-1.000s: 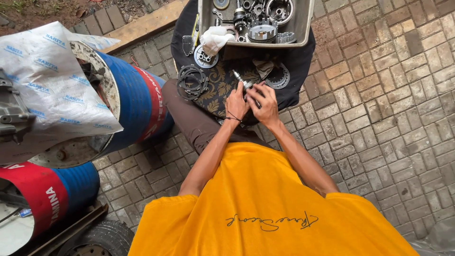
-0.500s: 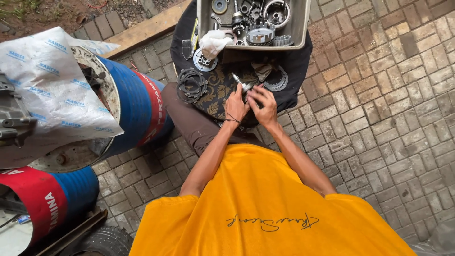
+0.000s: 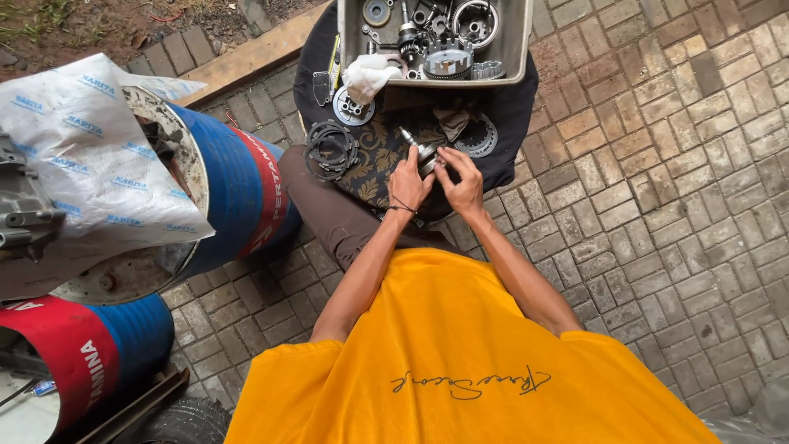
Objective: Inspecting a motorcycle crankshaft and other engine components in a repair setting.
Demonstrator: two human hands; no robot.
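Gripping a small metal shaft part [image 3: 421,151] from both sides, the left hand [image 3: 408,182] and right hand [image 3: 462,182] curl closed around it above a dark patterned cloth [image 3: 374,164]. Left of the part lies a stack of black rings [image 3: 330,149]. Beyond the part sits a grey tray [image 3: 516,45] of engine pieces, with a white rag [image 3: 367,76] at its near left corner. Blue drums [image 3: 234,185] stand well left of the part.

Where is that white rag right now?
In the head view the white rag lies draped over the lower left corner of the grey parts tray, above the stack of dark rings.
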